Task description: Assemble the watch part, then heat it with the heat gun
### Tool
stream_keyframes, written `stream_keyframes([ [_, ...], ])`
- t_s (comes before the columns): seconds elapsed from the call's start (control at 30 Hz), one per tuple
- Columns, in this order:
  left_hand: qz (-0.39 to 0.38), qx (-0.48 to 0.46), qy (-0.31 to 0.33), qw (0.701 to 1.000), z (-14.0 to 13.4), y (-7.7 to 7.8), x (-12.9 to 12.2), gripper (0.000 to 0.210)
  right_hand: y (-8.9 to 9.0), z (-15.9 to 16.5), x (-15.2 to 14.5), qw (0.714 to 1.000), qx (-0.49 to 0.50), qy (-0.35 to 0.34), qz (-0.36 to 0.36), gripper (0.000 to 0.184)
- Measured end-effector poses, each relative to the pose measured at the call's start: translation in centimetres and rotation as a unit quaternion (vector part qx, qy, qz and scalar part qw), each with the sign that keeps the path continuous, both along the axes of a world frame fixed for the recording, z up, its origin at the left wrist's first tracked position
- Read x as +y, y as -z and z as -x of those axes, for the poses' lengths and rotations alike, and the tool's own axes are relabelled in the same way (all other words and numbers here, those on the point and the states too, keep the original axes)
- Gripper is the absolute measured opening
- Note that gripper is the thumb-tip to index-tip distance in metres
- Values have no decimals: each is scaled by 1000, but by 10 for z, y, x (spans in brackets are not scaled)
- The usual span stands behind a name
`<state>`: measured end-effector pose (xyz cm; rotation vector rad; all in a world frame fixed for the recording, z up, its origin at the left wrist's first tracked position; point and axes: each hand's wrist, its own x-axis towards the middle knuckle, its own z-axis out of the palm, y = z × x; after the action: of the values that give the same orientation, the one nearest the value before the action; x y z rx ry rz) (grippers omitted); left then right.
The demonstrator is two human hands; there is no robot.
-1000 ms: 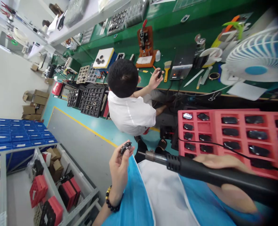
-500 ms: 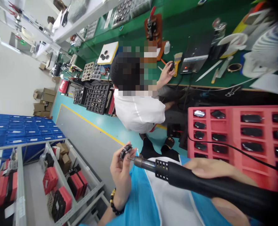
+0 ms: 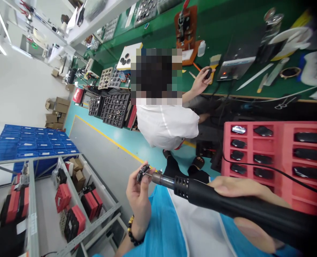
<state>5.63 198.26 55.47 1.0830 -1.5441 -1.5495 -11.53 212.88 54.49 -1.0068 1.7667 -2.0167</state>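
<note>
Two hands were busy, and both were yours. Far left sat the blue bins (image 3: 26, 142) and a shelf (image 3: 67, 200) of red and black boxes. Your left hand (image 3: 138, 194), beaded bracelet (image 3: 133, 233) at the wrist, pinched a small black part (image 3: 143, 171) at its fingertips, held up above your blue apron (image 3: 158, 228). The iron (image 3: 228, 205) met that part right at its metal tip, touching it. Your right hand (image 3: 244, 207) was wrapped tight around the black handle, thumb laid along the top. Behind, a co-worker in a white shirt (image 3: 166, 125) reached a hand (image 3: 201, 81) to the green bench (image 3: 222, 21), fingers closed on something small and dark. At the right stood the red tray (image 3: 278, 142), dark parts in its compartments, with the iron's cord (image 3: 281, 173) running across it.
</note>
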Motion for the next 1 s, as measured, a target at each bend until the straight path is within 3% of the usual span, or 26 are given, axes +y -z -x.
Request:
stream_keyframes([
  [0.33,42,-30,-10,999,-4,-4,-1,28,-8,4,-11,995,54,-54,60,24],
  [0.8,60,-24,-24,998,-10,-4,0,27,-11,-6,-11,997,51,-50,41,24],
  [1.0,65,-22,-29,997,-17,-4,3,27,-11,-10,-9,995,92,-41,24,24],
])
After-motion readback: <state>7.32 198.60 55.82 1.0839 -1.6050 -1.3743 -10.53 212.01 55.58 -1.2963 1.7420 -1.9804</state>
